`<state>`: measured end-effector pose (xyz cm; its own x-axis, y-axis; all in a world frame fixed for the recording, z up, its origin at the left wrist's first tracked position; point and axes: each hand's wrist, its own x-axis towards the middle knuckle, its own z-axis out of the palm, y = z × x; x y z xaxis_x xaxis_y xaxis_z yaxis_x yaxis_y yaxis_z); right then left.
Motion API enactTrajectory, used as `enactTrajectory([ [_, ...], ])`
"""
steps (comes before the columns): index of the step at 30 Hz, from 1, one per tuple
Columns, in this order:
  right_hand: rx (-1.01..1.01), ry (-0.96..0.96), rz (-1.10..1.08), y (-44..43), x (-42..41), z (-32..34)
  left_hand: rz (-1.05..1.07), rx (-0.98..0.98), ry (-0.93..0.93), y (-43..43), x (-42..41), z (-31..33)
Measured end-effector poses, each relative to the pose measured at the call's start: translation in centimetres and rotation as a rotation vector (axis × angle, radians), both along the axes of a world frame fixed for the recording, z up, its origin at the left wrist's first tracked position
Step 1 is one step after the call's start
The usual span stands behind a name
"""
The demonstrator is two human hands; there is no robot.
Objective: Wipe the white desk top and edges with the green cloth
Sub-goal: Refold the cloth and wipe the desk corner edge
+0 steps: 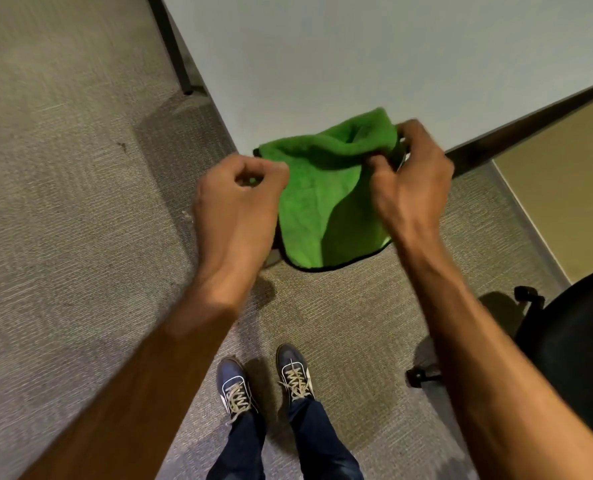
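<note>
Green plush microfibre cloth with a black hem [326, 202] hangs off the near corner of the white table [357, 57], its top resting there. I see my right hand [414, 183] pinching its bunched upper edge, my left hand [239, 199] closed on the left hem. Soft, light and floppy, I judge; best bunched into a pad.

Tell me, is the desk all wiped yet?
Not yet. Done: the green cloth is picked up. In hand: both the left hand and right hand pinch its top edge, so it hangs by the white desk corner. Left: wiping the top and edges; whether any was already wiped cannot be told.
</note>
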<state>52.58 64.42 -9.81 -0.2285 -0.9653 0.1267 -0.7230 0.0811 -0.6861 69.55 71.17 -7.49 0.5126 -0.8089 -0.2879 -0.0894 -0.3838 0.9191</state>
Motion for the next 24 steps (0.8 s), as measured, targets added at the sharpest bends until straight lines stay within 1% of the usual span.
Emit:
enactTrajectory([
  [2, 0.102, 0.133, -0.010, -3.2, -1.0, 0.2, -0.166, -0.083, -0.263, -0.6, 0.3, -0.6],
  [4, 0.156, 0.282, 0.055, -4.9, -0.9, -0.3, -0.351, -0.108, -0.431, -1.4, 0.4, -1.8],
  [5, 0.152, 0.316, 0.105, -5.1, -0.6, -0.7, -0.432, -0.097, -0.493, -1.8, 0.4, -2.6],
  [7, 0.126, 0.382, 0.219, -4.4, 0.1, -1.6, -0.547, -0.027, -0.574, -2.8, 0.7, -3.7],
  [9, 0.176, 0.553, 0.309, -3.0, 0.7, -3.1, -0.599, 0.034, -0.599, -3.5, 0.9, -4.3],
  [11, 0.192, 0.642, 0.306, -2.0, 1.0, -4.2, -0.621, 0.036, -0.610, -4.0, 0.8, -4.5],
  [14, 0.132, 0.627, 0.289, -2.2, 1.7, -4.7, -0.631, 0.050, -0.614, -4.9, 1.2, -4.9],
  [20, 0.048, 0.551, 0.369, -4.1, 2.1, -4.1, -0.828, 0.107, -0.694, -7.5, 3.1, -5.4],
  [24, 0.018, 0.503, 0.395, -4.7, 3.1, -3.8, -0.861, 0.109, -0.725, -8.2, 3.5, -5.3],
])
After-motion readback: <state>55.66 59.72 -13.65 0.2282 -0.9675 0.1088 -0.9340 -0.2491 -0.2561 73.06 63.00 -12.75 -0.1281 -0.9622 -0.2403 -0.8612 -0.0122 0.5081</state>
